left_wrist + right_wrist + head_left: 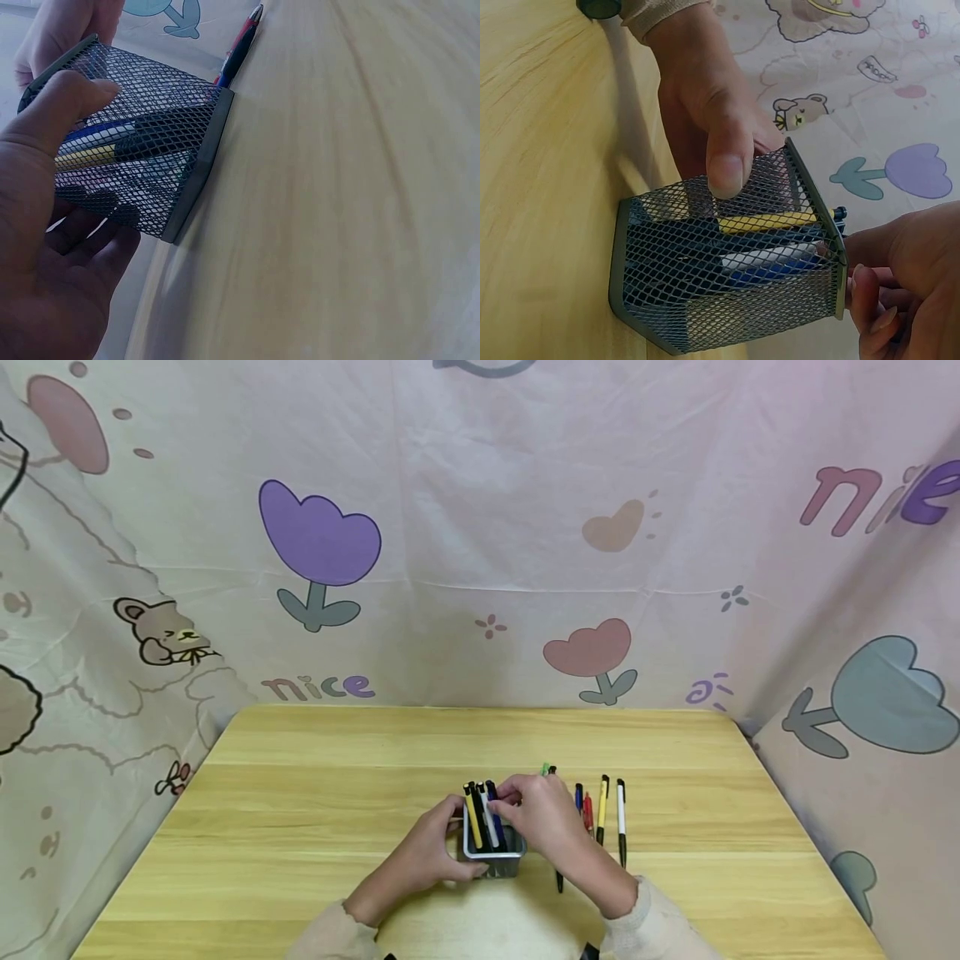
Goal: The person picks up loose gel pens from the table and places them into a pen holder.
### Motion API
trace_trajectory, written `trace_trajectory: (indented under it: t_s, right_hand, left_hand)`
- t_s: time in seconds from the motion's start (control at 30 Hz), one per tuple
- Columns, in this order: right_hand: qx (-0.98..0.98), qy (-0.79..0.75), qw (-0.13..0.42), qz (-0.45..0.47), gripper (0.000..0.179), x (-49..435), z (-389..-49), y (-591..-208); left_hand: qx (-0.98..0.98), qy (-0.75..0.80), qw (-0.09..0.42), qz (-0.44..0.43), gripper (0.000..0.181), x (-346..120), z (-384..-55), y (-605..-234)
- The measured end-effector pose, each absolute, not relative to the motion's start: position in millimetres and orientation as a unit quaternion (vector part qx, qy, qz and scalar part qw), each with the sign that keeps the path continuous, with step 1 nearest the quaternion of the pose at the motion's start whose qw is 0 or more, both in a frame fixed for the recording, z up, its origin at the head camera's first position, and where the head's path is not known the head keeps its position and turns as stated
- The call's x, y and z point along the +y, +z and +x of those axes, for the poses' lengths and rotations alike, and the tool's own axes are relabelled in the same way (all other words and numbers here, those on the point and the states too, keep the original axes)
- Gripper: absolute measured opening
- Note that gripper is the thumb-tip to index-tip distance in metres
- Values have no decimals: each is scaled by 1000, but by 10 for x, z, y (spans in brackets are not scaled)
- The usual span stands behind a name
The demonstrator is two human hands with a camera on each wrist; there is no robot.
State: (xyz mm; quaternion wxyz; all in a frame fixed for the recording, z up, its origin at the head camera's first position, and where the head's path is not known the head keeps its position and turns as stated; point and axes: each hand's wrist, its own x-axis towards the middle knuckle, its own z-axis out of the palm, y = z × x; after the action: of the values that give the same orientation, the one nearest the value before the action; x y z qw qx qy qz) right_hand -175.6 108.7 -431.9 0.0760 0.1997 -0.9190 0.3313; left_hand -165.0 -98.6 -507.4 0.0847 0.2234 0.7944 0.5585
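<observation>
A black wire-mesh pen holder (504,867) stands on the wooden table, a yellow pen (473,822), a white pen (769,257) and a blue pen (776,273) leaning among others inside it. Around its left side, my left hand (429,850) grips the mesh, the thumb (727,174) pressed on the near wall and the fingers on the far side. My right hand (551,817) is at the rim, thumb and fingertips pinching the upper part of the blue pen. The lower part of that pen shows through the mesh.
To the right of the holder a blue pen (579,797), a red pen (588,814), a yellow-and-black pen (603,802) and a white-and-black pen (621,810) lie on the table. A green pen end (545,769) shows behind my right hand. Printed cloth (465,552) hangs around the table.
</observation>
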Motion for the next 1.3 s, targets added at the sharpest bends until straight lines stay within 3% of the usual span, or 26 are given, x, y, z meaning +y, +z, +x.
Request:
trace_trajectory:
  t_s: [0.87,1.3]
  right_hand:
    - [-921,312,130,195,9,1174,-1693,-4248]
    - [-922,337,118,146,11,1380,-1705,-4272]
  left_hand:
    - [793,562,90,216,78,-983,-1642,-5039]
    - [797,557,86,216,80,-981,-1630,-5057]
